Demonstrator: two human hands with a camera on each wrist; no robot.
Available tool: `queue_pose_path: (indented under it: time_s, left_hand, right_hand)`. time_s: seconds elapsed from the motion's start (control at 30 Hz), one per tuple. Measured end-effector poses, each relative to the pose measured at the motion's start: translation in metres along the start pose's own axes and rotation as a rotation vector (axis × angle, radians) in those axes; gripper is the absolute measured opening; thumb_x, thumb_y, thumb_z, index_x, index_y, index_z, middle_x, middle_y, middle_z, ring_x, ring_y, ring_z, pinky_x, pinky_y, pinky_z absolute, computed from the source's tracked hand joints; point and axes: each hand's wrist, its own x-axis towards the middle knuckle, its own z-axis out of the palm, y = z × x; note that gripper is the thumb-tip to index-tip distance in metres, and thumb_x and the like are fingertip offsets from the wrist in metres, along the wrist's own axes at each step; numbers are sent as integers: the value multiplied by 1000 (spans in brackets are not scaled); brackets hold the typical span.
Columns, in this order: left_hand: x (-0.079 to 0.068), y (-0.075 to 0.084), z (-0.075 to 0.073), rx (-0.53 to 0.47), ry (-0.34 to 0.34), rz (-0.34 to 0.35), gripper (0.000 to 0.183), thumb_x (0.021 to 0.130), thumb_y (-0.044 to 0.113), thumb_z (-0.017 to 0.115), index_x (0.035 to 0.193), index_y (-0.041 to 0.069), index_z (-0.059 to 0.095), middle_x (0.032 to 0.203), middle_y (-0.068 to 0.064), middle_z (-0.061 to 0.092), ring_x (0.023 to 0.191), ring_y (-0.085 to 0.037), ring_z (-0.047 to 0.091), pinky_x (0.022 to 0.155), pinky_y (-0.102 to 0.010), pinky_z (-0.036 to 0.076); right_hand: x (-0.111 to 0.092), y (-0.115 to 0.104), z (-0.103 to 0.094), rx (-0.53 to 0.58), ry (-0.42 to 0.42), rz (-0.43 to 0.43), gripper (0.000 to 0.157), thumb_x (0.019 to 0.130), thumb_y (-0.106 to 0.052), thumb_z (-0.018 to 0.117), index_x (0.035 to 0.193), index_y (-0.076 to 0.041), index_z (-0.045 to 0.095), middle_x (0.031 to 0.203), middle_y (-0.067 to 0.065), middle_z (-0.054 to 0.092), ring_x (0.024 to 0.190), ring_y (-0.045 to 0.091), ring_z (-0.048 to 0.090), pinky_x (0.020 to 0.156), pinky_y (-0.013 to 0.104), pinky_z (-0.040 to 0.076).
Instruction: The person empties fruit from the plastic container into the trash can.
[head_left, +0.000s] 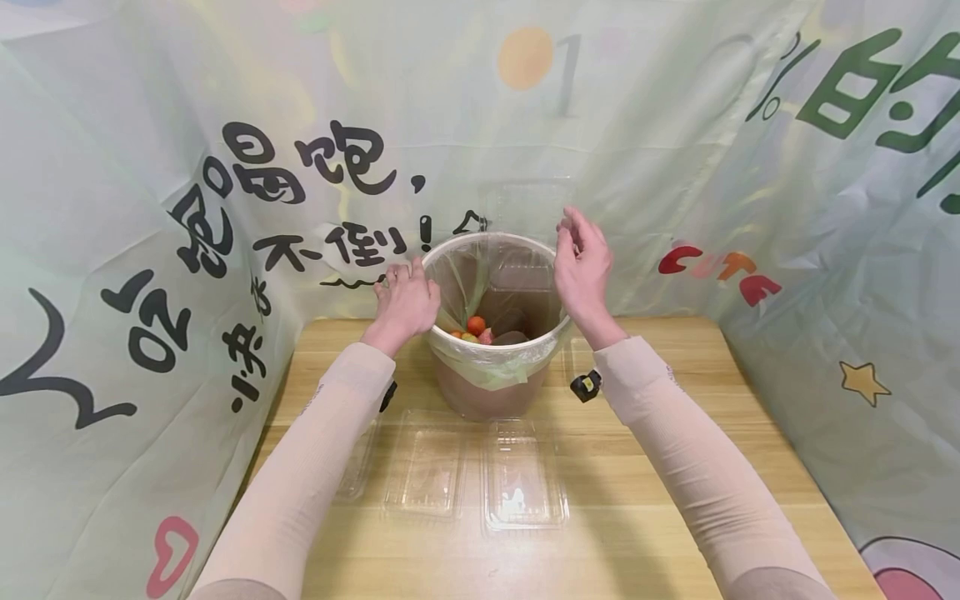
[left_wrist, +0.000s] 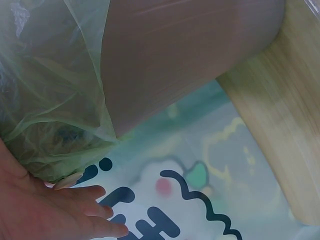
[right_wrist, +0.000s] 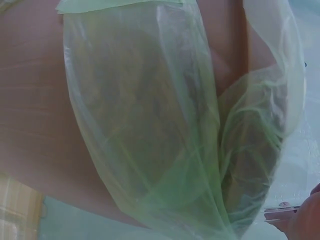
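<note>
A bin [head_left: 487, 392] with a white rim and a thin green plastic bag [head_left: 510, 367] folded over it stands at the table's back. Round orange and reddish fruits [head_left: 476, 326] lie inside, with a darker brown shape beside them. My left hand [head_left: 408, 300] rests by the bin's left rim, fingers spread; the left wrist view shows the hand [left_wrist: 60, 205] against the bag's edge. On the far right side, my right hand [head_left: 585, 267] pinches a clear plastic box [head_left: 521, 275] that reaches over the bin. Only fingertips [right_wrist: 302, 220] appear in the right wrist view.
Several clear plastic boxes lie on the wooden table [head_left: 630, 517]: one in front of the bin [head_left: 525, 483], one left of it [head_left: 427, 475], another partly behind my left sleeve [head_left: 358, 467]. A printed cloth [head_left: 465, 108] encloses the back and sides.
</note>
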Motion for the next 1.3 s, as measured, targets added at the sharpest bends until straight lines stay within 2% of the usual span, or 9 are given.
queue_pose_path:
  time_s: [0.43, 0.57, 1.03, 1.3]
  left_hand:
    - [0, -1, 0, -13, -5, 0, 67, 111, 33, 23, 166, -5, 16, 168, -36, 22, 159, -54, 15, 126, -76, 13]
    - [0, -1, 1, -15, -4, 0, 67, 111, 33, 24, 166, -5, 16, 168, -36, 22, 159, -54, 15, 126, -75, 12]
    - [0, -2, 1, -22, 6, 2, 67, 111, 33, 26, 166, -5, 17, 168, -35, 24, 159, -54, 17, 126, -75, 13]
    - [1, -3, 1, -26, -5, 2, 67, 111, 32, 24, 166, -4, 15, 169, -35, 22, 159, -54, 14, 127, -75, 11]
  right_hand:
    - [0, -1, 0, -4, 3, 8, 36, 105, -8, 58, 139, -4, 68, 124, 19, 71, 118, 25, 69, 102, 36, 58]
    - [0, -2, -2, -3, 2, 20, 37, 105, -8, 57, 140, -4, 67, 126, 18, 71, 119, 25, 68, 104, 37, 58]
    - [9, -4, -15, 14, 26, 66, 39, 106, -7, 56, 143, -3, 64, 130, 18, 70, 121, 21, 65, 106, 31, 55]
    - [10, -3, -27, 13, 50, 94, 36, 106, -9, 56, 139, -5, 68, 129, 16, 72, 114, 11, 63, 98, 22, 52]
